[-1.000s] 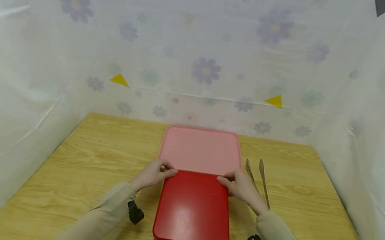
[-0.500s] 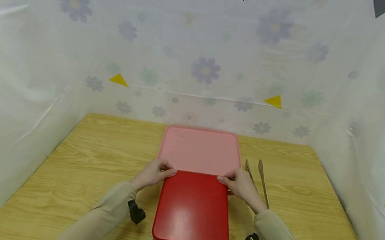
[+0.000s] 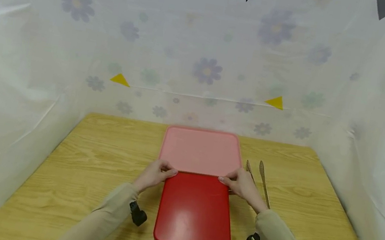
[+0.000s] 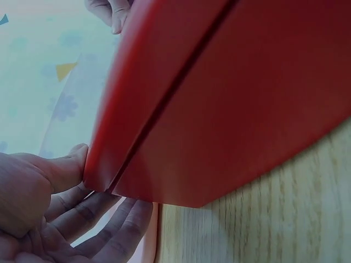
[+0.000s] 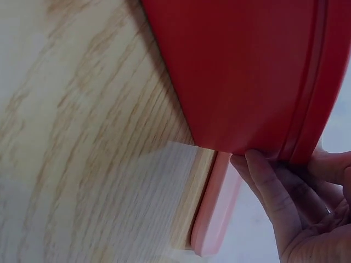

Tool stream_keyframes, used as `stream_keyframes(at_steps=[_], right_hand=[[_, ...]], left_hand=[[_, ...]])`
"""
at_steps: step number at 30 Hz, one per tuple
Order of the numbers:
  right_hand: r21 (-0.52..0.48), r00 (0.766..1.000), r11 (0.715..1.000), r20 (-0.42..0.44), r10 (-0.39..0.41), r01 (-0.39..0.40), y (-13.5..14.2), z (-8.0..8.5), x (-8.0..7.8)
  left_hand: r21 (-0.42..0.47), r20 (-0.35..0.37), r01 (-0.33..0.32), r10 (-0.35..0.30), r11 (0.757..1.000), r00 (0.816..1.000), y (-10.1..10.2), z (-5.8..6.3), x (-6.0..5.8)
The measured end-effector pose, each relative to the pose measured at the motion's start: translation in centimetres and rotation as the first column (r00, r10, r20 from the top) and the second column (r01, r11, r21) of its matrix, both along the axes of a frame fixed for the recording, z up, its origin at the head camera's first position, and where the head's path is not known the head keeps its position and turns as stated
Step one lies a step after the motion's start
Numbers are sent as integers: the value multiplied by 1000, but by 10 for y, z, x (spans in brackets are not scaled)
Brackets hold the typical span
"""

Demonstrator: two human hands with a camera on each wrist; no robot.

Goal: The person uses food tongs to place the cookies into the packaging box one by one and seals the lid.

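Observation:
A red lidded box [image 3: 195, 216] lies at the middle of the table, its long side running away from me. My left hand [image 3: 154, 175] grips its far left corner, thumb on the lid's top edge. At the far right corner my right hand [image 3: 244, 188] holds the box in the same way. In the left wrist view a seam between lid and body crosses the box [image 4: 230, 109], and the fingers [image 4: 118, 235] reach below it. The right wrist view has fingertips [image 5: 256, 164] against the box's far end. What is inside is hidden.
A shallow pink tray [image 3: 202, 151] sits directly behind the red box. To its right lie golden tongs [image 3: 264, 182], partly behind the right wrist. The wooden table [image 3: 104, 143] is enclosed by pale flowered sheeting [image 3: 170, 48] at the back and sides.

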State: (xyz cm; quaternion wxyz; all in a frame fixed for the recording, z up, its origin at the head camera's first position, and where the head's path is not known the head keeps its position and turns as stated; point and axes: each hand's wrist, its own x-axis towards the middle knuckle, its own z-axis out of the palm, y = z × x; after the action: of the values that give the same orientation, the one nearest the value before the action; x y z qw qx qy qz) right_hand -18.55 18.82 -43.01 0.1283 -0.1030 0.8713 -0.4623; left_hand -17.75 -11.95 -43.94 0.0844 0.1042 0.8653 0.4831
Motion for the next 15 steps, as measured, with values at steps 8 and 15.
stream_keyframes(at_steps=[8,15], right_hand=[[23,1000,999,-12,-26,27,0,2,2],[32,999,999,-14,-31,31,0,2,1]], left_hand=[[19,-31,1,0,1000,1000,2,-1,1],[-21,-83,-1,-1,1000,997,2,-2,0]])
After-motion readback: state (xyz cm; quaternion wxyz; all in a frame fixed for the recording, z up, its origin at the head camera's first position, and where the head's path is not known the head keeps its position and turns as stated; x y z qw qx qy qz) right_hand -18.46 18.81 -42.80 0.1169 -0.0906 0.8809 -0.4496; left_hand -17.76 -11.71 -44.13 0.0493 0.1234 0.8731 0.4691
